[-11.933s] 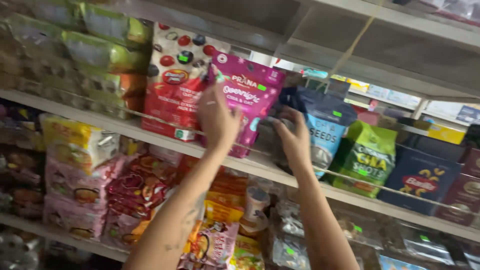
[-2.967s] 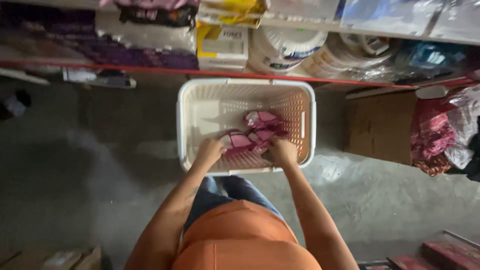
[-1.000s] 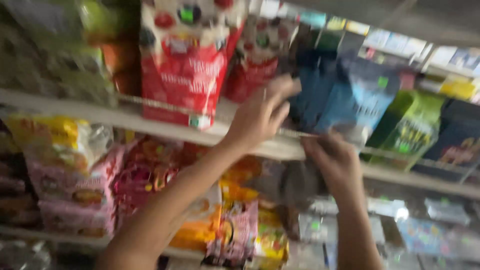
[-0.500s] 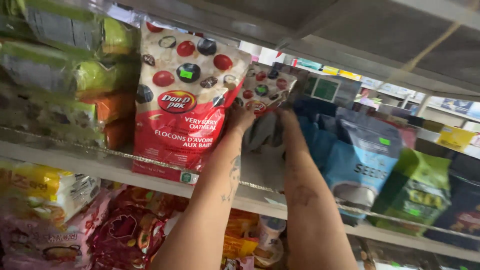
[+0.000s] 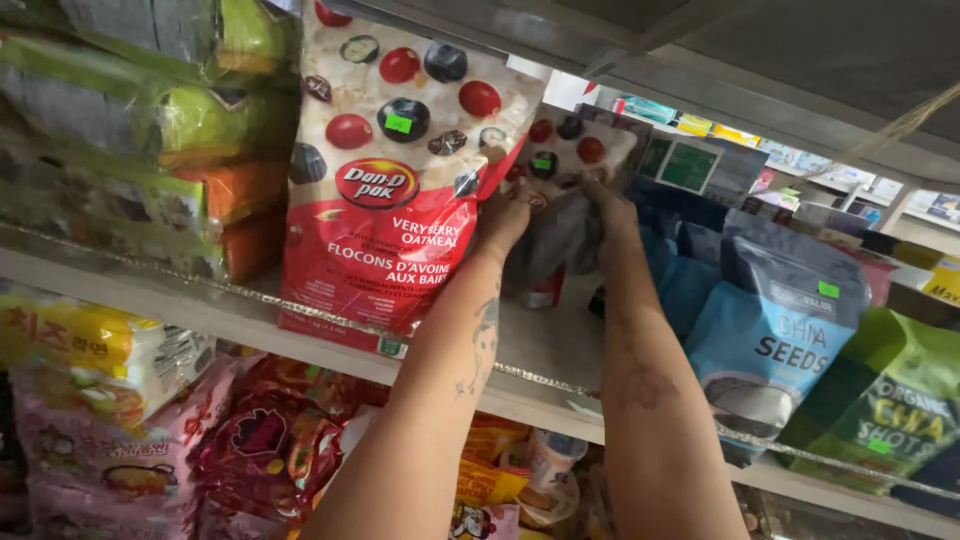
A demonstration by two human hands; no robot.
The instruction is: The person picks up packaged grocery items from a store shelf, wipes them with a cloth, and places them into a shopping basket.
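Both my arms reach up into a store shelf (image 5: 180,305). My left hand (image 5: 503,218) and my right hand (image 5: 606,208) grip a red and white cereal bag (image 5: 568,150) printed with berries, standing deep in the shelf. My left hand also presses against the right edge of a larger matching red bag (image 5: 395,190) that stands upright at the shelf front. The lower part of the rear bag is hidden behind my hands and forearms.
Blue seed pouches (image 5: 775,335) and green pouches (image 5: 895,415) stand to the right. Green and orange packs (image 5: 170,130) are stacked to the left. The lower shelf holds pink and red noodle packets (image 5: 110,440). A metal shelf (image 5: 760,60) runs overhead.
Three seconds ago my hands were down in a white basket with pink packets. They have since risen to the shelf and closed on the rear bag; the view has moved closer.
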